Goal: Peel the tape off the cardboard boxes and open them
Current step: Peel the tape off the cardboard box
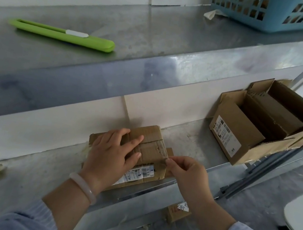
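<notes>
Two hands on the sealed box [141,152] near the shelf edge: left [114,154] pressing flat, right [187,174] pinching tape [164,152]

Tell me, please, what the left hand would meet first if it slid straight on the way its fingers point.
Probably the tape on the small box, then the right hand pinching it; depth is unclear.

Sealed box [141,152] left of open box [258,126], seemingly same shelf [192,140]
</notes>
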### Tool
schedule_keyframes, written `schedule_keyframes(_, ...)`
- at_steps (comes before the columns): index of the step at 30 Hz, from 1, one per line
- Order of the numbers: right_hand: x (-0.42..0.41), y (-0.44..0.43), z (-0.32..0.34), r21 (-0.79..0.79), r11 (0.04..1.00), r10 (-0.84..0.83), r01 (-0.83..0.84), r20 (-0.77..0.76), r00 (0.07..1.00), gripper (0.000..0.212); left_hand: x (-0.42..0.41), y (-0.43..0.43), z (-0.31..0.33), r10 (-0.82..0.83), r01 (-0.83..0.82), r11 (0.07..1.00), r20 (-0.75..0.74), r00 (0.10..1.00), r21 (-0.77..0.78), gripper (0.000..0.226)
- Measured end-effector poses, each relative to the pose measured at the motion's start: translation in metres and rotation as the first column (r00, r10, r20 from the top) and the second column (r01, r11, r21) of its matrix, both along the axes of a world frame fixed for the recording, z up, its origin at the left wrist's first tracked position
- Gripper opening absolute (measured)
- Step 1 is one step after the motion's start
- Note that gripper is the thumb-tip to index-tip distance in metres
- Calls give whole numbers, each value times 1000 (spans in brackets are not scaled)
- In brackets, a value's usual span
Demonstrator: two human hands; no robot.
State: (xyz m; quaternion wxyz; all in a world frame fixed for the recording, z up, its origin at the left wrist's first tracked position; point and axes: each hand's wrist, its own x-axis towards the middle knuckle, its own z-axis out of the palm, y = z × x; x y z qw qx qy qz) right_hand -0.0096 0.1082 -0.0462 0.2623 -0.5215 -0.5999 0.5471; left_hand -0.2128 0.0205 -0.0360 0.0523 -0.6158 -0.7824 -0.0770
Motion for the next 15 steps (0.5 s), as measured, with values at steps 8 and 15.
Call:
schedule_keyframes(8, -5, -6, 2, 179, 984, -26, 5, 116, 993, 7, 1, -1, 0, 3, -3, 1000, 8, 1000, 6, 55)
schedule_keyframes(15, -4, -4, -9, 449, 885, 7, -125, 255, 967, 13, 2, -2, 0, 2, -2, 1000, 14, 1000, 20, 57)
